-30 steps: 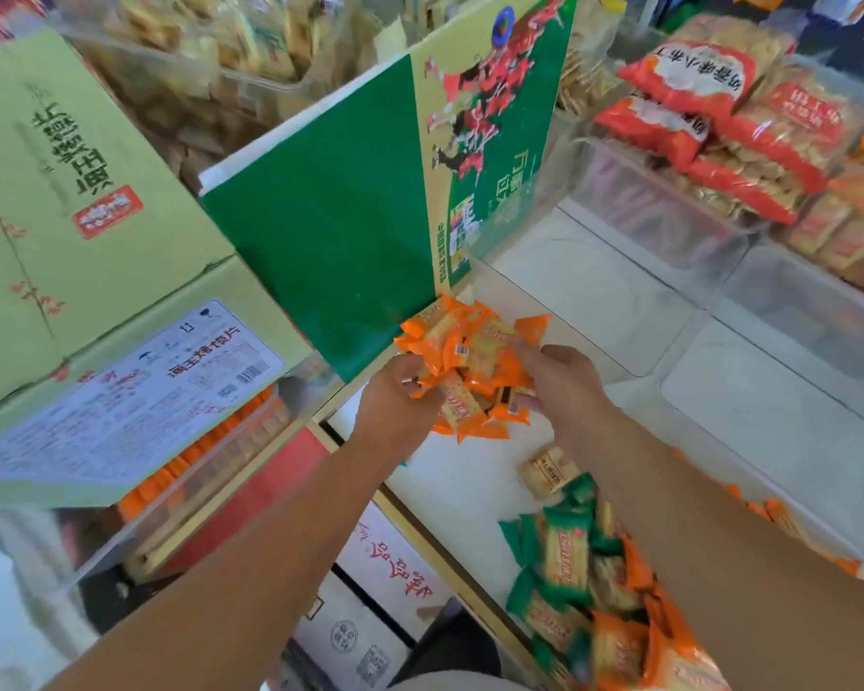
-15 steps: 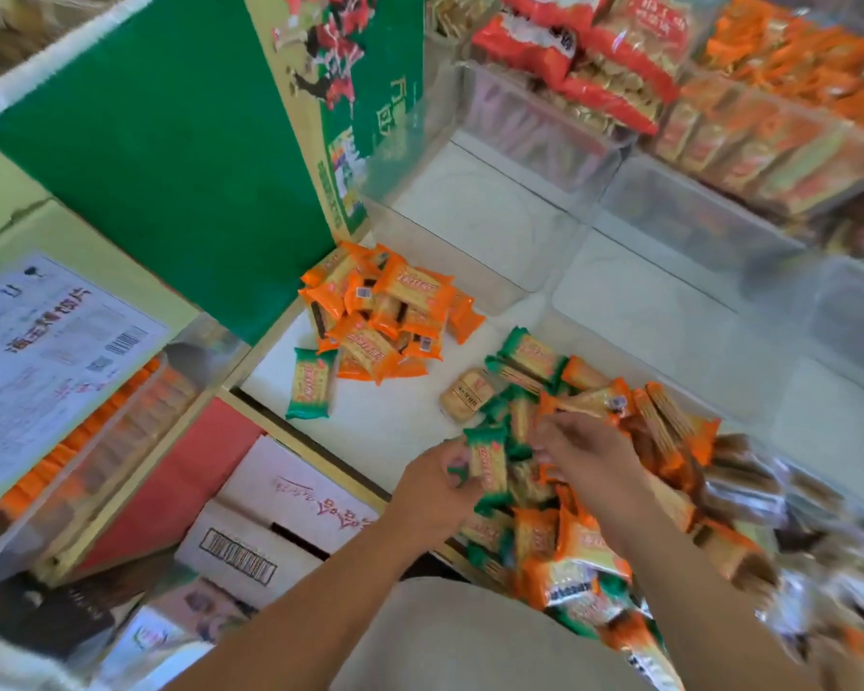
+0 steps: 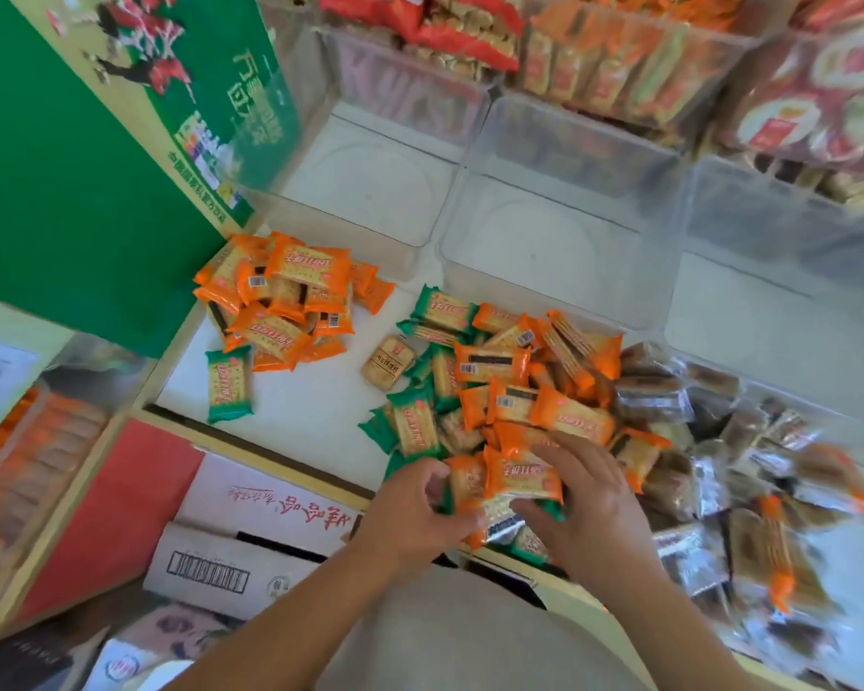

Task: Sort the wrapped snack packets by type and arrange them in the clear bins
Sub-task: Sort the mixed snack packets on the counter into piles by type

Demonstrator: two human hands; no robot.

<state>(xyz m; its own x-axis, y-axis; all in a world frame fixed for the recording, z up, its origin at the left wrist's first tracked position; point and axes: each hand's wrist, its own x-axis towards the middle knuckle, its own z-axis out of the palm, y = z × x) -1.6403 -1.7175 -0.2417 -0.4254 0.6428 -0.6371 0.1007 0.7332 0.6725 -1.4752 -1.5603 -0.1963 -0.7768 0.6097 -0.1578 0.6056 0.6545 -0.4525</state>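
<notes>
A sorted heap of orange packets (image 3: pixel 285 296) lies at the far left of the white shelf (image 3: pixel 315 421), with one green packet (image 3: pixel 228 385) just in front of it. A mixed pile of orange and green packets (image 3: pixel 500 386) fills the middle, and a single tan packet (image 3: pixel 388 362) lies beside it. My left hand (image 3: pixel 412 511) and my right hand (image 3: pixel 584 501) are both at the near edge of that pile, gathering an orange packet (image 3: pixel 520 478) and others between them. Clear-wrapped brown packets (image 3: pixel 709 456) lie to the right.
Empty clear bins (image 3: pixel 559 226) stand behind the pile, with filled bins of red and orange snack bags (image 3: pixel 470 37) farther back. A green carton (image 3: pixel 96 157) leans at the left. Cardboard boxes (image 3: pixel 250 536) sit below the shelf's front edge.
The bunch of orange packets that both hands held a second ago now lies on the shelf at the left. Both hands have come back to the near side of the mixed pile.
</notes>
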